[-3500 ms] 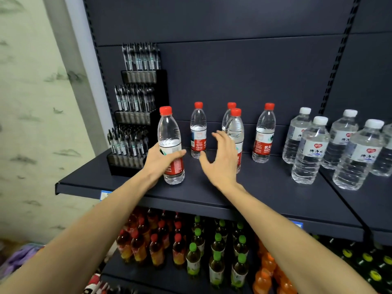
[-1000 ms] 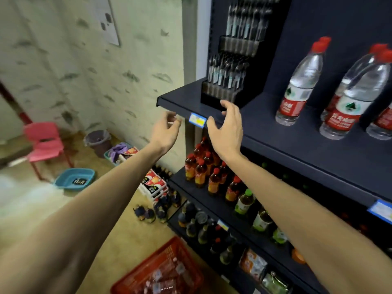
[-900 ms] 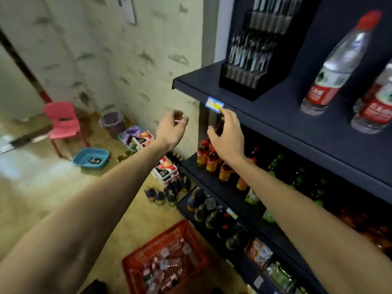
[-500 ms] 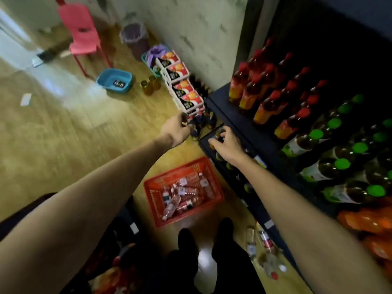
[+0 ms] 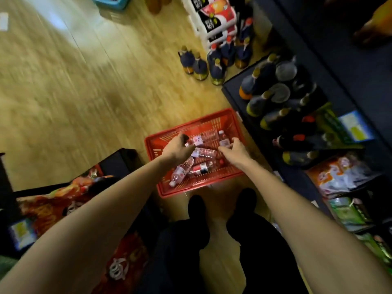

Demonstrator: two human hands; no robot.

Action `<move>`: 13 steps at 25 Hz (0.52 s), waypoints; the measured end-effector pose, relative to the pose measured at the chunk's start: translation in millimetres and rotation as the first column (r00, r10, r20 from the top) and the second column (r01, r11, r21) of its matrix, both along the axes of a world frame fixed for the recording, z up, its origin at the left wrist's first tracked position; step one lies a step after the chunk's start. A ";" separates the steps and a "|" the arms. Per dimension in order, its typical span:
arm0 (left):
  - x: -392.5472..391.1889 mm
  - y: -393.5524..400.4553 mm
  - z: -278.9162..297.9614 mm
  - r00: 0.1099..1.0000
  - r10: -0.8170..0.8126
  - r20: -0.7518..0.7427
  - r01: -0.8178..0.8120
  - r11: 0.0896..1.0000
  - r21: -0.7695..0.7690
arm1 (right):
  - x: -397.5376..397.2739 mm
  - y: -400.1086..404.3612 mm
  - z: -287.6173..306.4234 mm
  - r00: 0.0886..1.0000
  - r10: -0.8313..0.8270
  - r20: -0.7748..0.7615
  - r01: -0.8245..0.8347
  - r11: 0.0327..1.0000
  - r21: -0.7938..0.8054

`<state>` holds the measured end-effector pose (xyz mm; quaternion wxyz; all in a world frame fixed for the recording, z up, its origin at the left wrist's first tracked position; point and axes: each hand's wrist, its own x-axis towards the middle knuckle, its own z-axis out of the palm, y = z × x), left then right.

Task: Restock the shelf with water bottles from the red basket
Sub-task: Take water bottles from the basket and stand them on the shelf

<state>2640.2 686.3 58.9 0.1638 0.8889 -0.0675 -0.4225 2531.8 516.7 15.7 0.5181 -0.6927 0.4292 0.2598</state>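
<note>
A slotted red plastic basket (image 5: 214, 181) holds clear plastic bottles (image 5: 181, 171) on glossy wood-look flooring (image 5: 70, 88).

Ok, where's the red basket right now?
In the head view the red basket sits on the wooden floor just ahead of the person's shoes, left of the bottom dark shelf, with both hands over its bottles.

The floor (image 5: 70, 85) is made of light yellow wood boards, and a bright patch of light shines on it near the top left. A dark shelf unit (image 5: 331, 66) runs down the right side, full of dark bottles (image 5: 273, 96) and bright packets (image 5: 343, 177). More dark bottles (image 5: 203, 64) stand on the floor beside some red and white boxes (image 5: 216, 20). A blue tub (image 5: 110, 1) peeks in at the top. On the left sits a low dark shelf with red packets (image 5: 55, 204).
</note>
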 end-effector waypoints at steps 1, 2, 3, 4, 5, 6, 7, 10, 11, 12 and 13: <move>0.8 6.9 -23.3 1.000 0.016 -0.003 -0.016 1.000 0.006 | 1.6 3.8 -25.8 1.000 0.007 -0.011 -0.007 1.000 0.004; 1.2 13.1 -44.9 0.999 0.034 -0.013 -0.033 0.999 0.018 | 2.8 7.7 -50.0 1.000 0.008 -0.022 -0.008 1.000 0.004; 1.2 19.1 -66.8 0.999 0.043 -0.022 -0.042 0.999 0.033 | 3.2 10.9 -73.9 0.999 0.011 -0.034 -0.011 1.000 0.007; 0.8 24.1 -86.4 0.999 0.038 -0.033 -0.036 0.998 0.053 | 3.1 14.9 -96.3 0.999 0.012 -0.047 -0.011 1.000 0.010; 1.3 28.6 -106.9 0.999 0.027 -0.040 -0.024 0.997 0.068 | 3.4 20.0 -118.7 0.998 0.012 -0.065 -0.011 1.000 0.014; 2.2 32.6 -126.8 0.999 0.024 -0.048 -0.020 0.996 0.082 | 3.7 25.7 -139.1 0.997 0.013 -0.080 -0.012 1.000 0.019; 2.1 36.4 -144.9 0.998 0.028 -0.057 -0.023 0.996 0.087 | 3.2 30.6 -157.3 0.995 0.018 -0.096 -0.016 1.000 0.026; 0.4 47.9 -198.9 0.997 0.014 -0.077 -0.005 0.994 0.109 | 2.3 44.9 -209.8 0.990 0.064 -0.128 -0.064 0.998 0.010; -1.9 53.5 -217.8 0.997 0.004 -0.081 0.007 0.992 0.129 | 1.7 48.5 -227.5 0.987 0.089 -0.133 -0.089 0.996 0.002; -4.1 58.9 -233.5 0.996 0.005 -0.090 0.009 0.988 0.155 | 1.1 50.8 -244.0 0.984 0.112 -0.140 -0.114 0.994 -0.003; -6.5 66.4 -257.7 0.995 0.020 -0.100 -0.002 0.984 0.177 | 0.9 54.6 -266.3 0.981 0.130 -0.142 -0.133 0.991 -0.010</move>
